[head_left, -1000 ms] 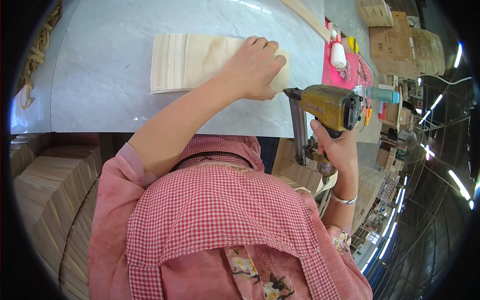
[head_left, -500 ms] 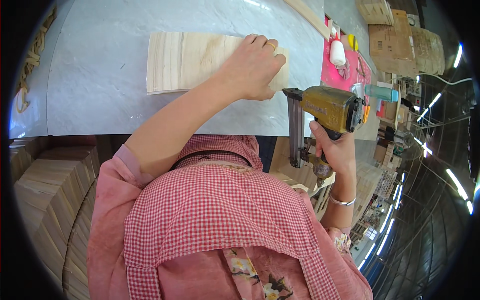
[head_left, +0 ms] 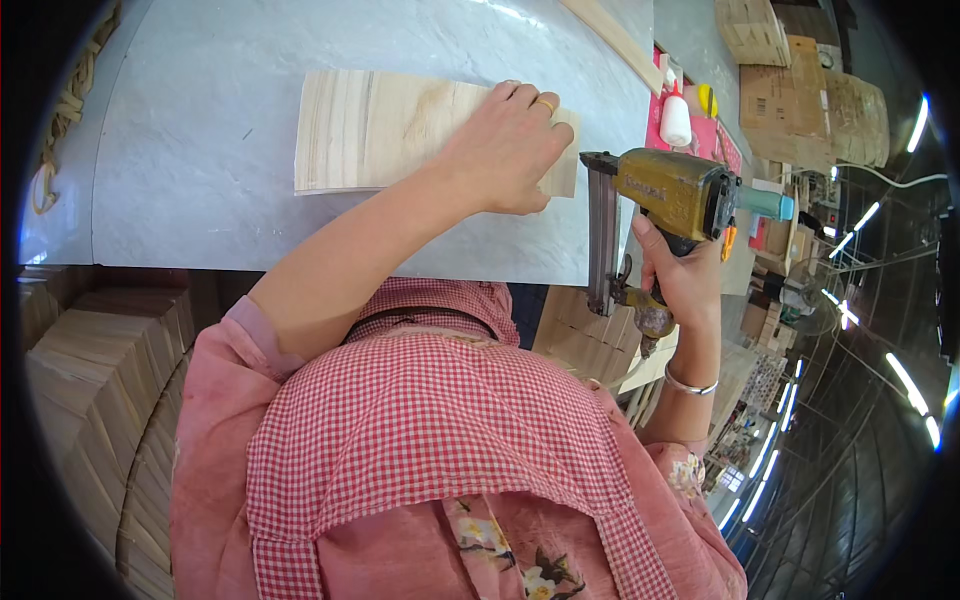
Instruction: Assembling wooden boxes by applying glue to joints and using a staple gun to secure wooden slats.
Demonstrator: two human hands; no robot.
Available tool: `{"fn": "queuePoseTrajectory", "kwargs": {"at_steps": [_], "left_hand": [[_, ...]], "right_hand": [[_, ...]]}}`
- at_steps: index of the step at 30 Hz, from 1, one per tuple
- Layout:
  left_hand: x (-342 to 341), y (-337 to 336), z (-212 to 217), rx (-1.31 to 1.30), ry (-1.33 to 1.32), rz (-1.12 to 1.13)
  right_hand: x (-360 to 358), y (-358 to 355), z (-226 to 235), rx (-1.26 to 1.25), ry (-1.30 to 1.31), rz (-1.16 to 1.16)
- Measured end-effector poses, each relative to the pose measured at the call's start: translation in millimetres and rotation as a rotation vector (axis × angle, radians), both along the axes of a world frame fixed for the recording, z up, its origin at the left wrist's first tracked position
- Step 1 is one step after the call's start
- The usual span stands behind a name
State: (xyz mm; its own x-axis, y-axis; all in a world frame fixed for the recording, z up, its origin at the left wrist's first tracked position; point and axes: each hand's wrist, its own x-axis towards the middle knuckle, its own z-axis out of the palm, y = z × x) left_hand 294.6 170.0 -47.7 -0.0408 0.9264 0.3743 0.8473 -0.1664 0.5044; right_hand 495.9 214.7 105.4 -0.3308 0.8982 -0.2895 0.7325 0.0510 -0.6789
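A pale wooden board (head_left: 370, 135) with dark grain streaks lies on the table, its long side running left to right. My left hand (head_left: 512, 148) grips its right part from above, the curled fingers toward the far edge and the thumb toward the near one. A ring circles one finger. In my right hand (head_left: 685, 275) is a worn yellow-and-black nail gun (head_left: 670, 188), held by its grip, with the long magazine pointing down toward me. The gun's nose sits just right of the board's right end, apart from it. My fingers on the trigger side are partly hidden.
The grey marbled table (head_left: 200, 150) ends just before my apron. A wood strip (head_left: 615, 45), a white glue bottle (head_left: 676, 120) and a yellow round item (head_left: 704, 98) are at the far right. Stacked boards (head_left: 100, 370) stand lower left; cardboard boxes (head_left: 790, 100) are beyond.
The nail gun in my right hand has moved slightly right and up in view, away from the board's near right corner. My left hand keeps its hold on the board.
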Motion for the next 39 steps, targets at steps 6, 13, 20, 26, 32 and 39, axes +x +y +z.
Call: {"fn": "queuePoseTrajectory", "kwargs": {"at_steps": [6,13,20,26,32,39], "left_hand": [[-0.3,-0.6,4.3,-0.073,-0.028,-0.012],[-1.3,-1.0,7.4,-0.095,-0.036,-0.026],[-2.4,0.5,6.8,-0.112,-0.046,-0.038],[-3.0,0.2,6.6,-0.112,-0.067,-0.053],[-1.6,-1.1,2.8,-0.008,-0.02,0.009],[-3.3,-0.2,11.3,-0.129,-0.083,-0.023]], "right_hand": [[-3.6,2.0,-3.5,-0.023,0.003,0.029],[-7.3,-15.2,-11.8,-0.029,0.02,-0.106],[-7.7,-15.7,-11.9,-0.075,0.028,-0.185],[-15.8,-9.1,-1.4,-0.077,-0.032,-0.158],[-31.2,9.3,12.2,-0.047,-0.114,-0.059],[-44.7,36.9,10.1,-0.014,-0.136,0.03]]}}
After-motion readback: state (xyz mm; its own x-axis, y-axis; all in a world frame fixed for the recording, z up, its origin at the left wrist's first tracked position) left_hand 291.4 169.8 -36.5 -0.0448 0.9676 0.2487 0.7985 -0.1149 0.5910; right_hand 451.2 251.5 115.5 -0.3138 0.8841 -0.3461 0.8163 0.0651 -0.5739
